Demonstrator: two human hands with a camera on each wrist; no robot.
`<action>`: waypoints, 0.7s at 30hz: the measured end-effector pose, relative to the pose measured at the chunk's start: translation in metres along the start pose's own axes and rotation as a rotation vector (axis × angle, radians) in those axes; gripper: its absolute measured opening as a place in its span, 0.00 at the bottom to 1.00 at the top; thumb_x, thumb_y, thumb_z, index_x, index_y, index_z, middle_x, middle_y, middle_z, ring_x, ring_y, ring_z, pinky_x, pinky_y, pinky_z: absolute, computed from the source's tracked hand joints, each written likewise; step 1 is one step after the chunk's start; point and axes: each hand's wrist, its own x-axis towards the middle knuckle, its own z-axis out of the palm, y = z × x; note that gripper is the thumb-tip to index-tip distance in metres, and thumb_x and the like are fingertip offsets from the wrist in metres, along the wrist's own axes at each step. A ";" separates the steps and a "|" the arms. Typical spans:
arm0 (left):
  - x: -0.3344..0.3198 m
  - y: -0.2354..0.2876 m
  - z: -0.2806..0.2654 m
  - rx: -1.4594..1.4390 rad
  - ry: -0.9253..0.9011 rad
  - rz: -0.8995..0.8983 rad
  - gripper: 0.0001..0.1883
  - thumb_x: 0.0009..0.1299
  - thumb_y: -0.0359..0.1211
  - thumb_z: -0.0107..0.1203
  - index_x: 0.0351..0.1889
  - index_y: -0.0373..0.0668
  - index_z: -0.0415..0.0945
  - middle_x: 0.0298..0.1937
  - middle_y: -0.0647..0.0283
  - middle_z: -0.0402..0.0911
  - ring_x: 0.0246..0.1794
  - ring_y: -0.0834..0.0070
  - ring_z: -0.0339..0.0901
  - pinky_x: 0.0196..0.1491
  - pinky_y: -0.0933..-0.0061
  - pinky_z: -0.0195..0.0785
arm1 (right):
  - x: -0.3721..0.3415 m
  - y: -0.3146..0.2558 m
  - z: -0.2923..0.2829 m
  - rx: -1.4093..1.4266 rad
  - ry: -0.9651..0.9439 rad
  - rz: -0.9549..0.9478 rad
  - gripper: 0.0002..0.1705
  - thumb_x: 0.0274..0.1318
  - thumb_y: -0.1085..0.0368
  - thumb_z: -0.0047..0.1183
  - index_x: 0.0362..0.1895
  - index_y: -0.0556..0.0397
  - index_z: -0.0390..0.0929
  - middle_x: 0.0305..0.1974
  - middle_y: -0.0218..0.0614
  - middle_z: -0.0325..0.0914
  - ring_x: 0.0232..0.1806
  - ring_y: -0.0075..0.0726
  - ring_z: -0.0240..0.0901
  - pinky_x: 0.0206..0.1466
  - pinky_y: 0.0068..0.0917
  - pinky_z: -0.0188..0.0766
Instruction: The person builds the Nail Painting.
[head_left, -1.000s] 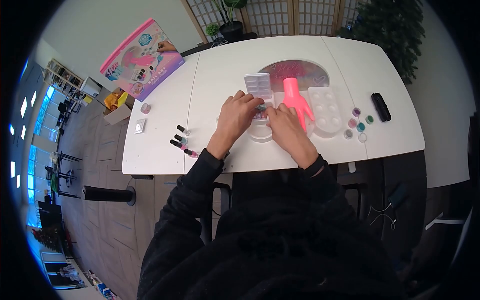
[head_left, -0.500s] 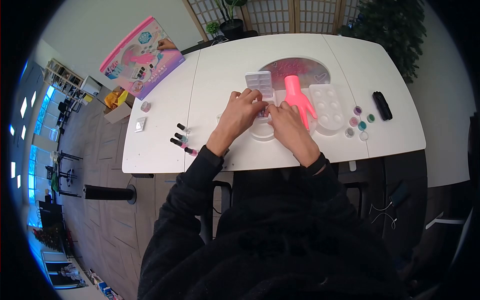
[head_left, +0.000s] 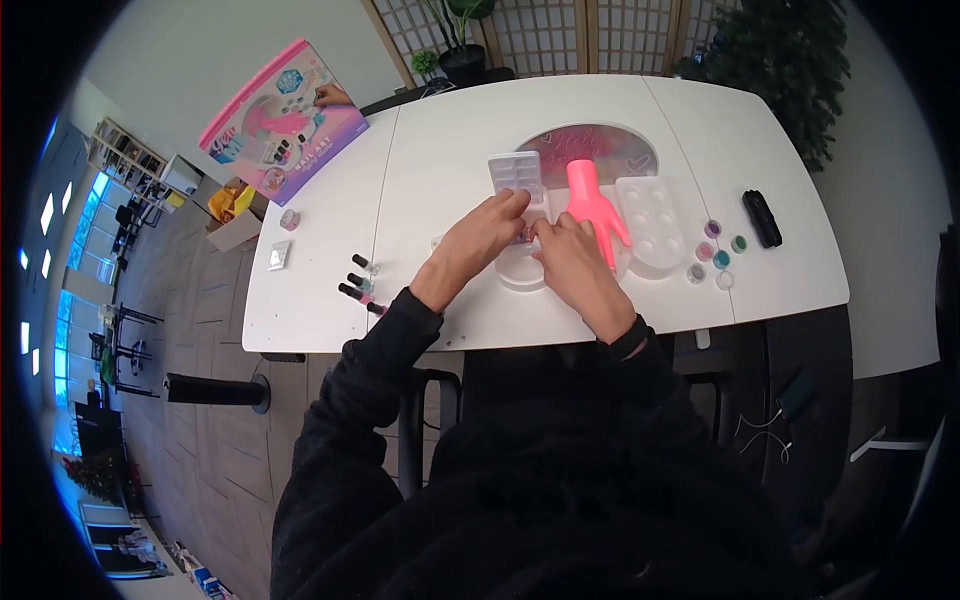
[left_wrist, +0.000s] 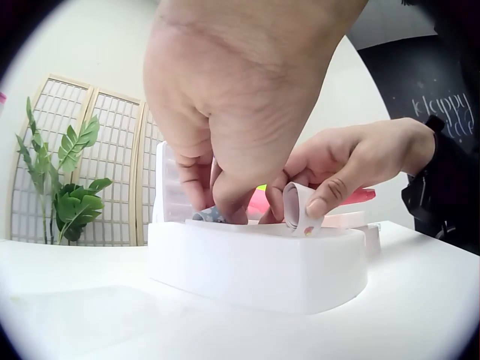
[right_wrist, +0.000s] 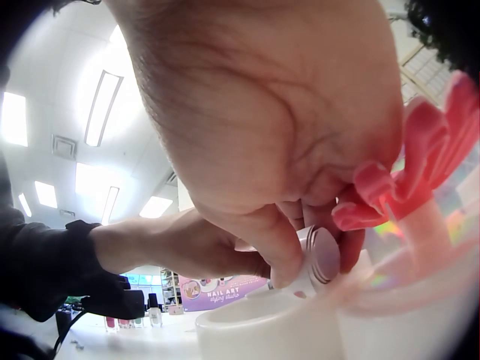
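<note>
My left hand (head_left: pixel 478 240) reaches down over the white case (left_wrist: pixel 259 266) with its open, sectioned lid (head_left: pixel 515 172). Its thumb and fingertips pinch a small blue patterned roll (left_wrist: pixel 208 215) at the case's rim. My right hand (head_left: pixel 582 268) is close on the right, its thumb and fingers round a white rolled sheet (left_wrist: pixel 301 210) with small coloured marks. In the right wrist view this roll (right_wrist: pixel 321 256) shows its layered end just over the case. The pink model hand (head_left: pixel 597 212) stands right beside my right hand.
A white tray with round wells (head_left: pixel 655 225) is at the right, past it several small pots (head_left: pixel 721 258) and a black case (head_left: pixel 762 219). Nail polish bottles (head_left: pixel 357 282) stand at the left, the product box (head_left: pixel 285 125) behind. An oval mirror-like panel (head_left: pixel 625 147) lies at the back.
My left hand has shifted slightly at the case, and the bluish item seen between the hands earlier is hidden in the head view. My right hand remains at the case.
</note>
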 end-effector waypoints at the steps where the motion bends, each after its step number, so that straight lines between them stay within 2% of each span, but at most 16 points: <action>1: 0.001 0.001 0.001 -0.001 -0.001 -0.002 0.07 0.63 0.25 0.57 0.38 0.36 0.82 0.43 0.59 0.75 0.47 0.61 0.75 0.50 0.64 0.73 | 0.000 0.000 0.000 -0.010 -0.003 0.003 0.15 0.56 0.70 0.65 0.48 0.55 0.78 0.35 0.42 0.81 0.48 0.49 0.74 0.52 0.44 0.63; 3: 0.004 0.002 0.003 -0.039 0.031 -0.051 0.02 0.63 0.26 0.58 0.32 0.38 0.80 0.42 0.58 0.75 0.45 0.61 0.76 0.49 0.63 0.74 | 0.001 0.001 0.001 -0.019 -0.006 0.005 0.15 0.56 0.70 0.65 0.48 0.55 0.78 0.36 0.42 0.81 0.49 0.49 0.74 0.52 0.44 0.63; 7: 0.006 0.006 0.009 -0.084 0.098 -0.101 0.02 0.63 0.25 0.59 0.33 0.38 0.80 0.40 0.58 0.76 0.44 0.60 0.77 0.48 0.62 0.75 | 0.000 0.001 0.003 -0.014 0.028 -0.007 0.15 0.56 0.70 0.65 0.47 0.55 0.78 0.36 0.43 0.81 0.48 0.49 0.75 0.52 0.45 0.63; 9: 0.004 0.009 0.013 -0.104 0.199 -0.238 0.04 0.62 0.25 0.61 0.34 0.37 0.79 0.39 0.58 0.78 0.47 0.58 0.78 0.47 0.60 0.76 | 0.000 0.001 0.001 0.002 0.042 -0.014 0.15 0.55 0.70 0.65 0.47 0.55 0.78 0.35 0.43 0.81 0.48 0.49 0.75 0.52 0.45 0.63; 10: 0.002 0.011 0.012 -0.105 0.197 -0.238 0.04 0.62 0.25 0.61 0.34 0.37 0.79 0.39 0.58 0.78 0.47 0.58 0.78 0.47 0.60 0.76 | 0.000 0.000 -0.001 -0.007 0.030 -0.016 0.15 0.55 0.71 0.65 0.46 0.55 0.78 0.35 0.43 0.81 0.47 0.49 0.75 0.51 0.45 0.63; 12: -0.002 0.013 0.008 -0.059 0.115 -0.382 0.06 0.62 0.25 0.65 0.37 0.38 0.83 0.41 0.57 0.79 0.46 0.57 0.79 0.47 0.60 0.76 | -0.001 0.001 0.000 -0.013 0.018 -0.017 0.15 0.55 0.71 0.65 0.46 0.54 0.78 0.35 0.43 0.81 0.47 0.49 0.75 0.51 0.45 0.63; 15: -0.008 0.008 0.020 -0.144 0.144 -0.310 0.04 0.62 0.24 0.64 0.35 0.37 0.84 0.40 0.58 0.80 0.45 0.57 0.79 0.47 0.60 0.77 | -0.001 0.003 0.001 -0.010 0.028 -0.023 0.15 0.55 0.71 0.65 0.46 0.54 0.78 0.34 0.42 0.80 0.47 0.49 0.75 0.51 0.44 0.63; 19: -0.007 0.014 0.013 -0.107 0.159 -0.254 0.04 0.62 0.23 0.64 0.34 0.37 0.85 0.39 0.58 0.81 0.44 0.56 0.80 0.47 0.60 0.77 | -0.001 0.004 0.001 -0.004 0.023 -0.021 0.15 0.55 0.71 0.65 0.46 0.55 0.78 0.34 0.43 0.80 0.47 0.49 0.75 0.51 0.44 0.63; 21: -0.006 0.012 0.012 -0.077 0.163 -0.262 0.05 0.60 0.21 0.59 0.32 0.35 0.84 0.40 0.57 0.81 0.48 0.56 0.80 0.46 0.57 0.77 | -0.001 0.003 0.001 0.007 0.028 -0.020 0.15 0.55 0.71 0.65 0.46 0.55 0.78 0.34 0.43 0.80 0.47 0.49 0.75 0.51 0.44 0.63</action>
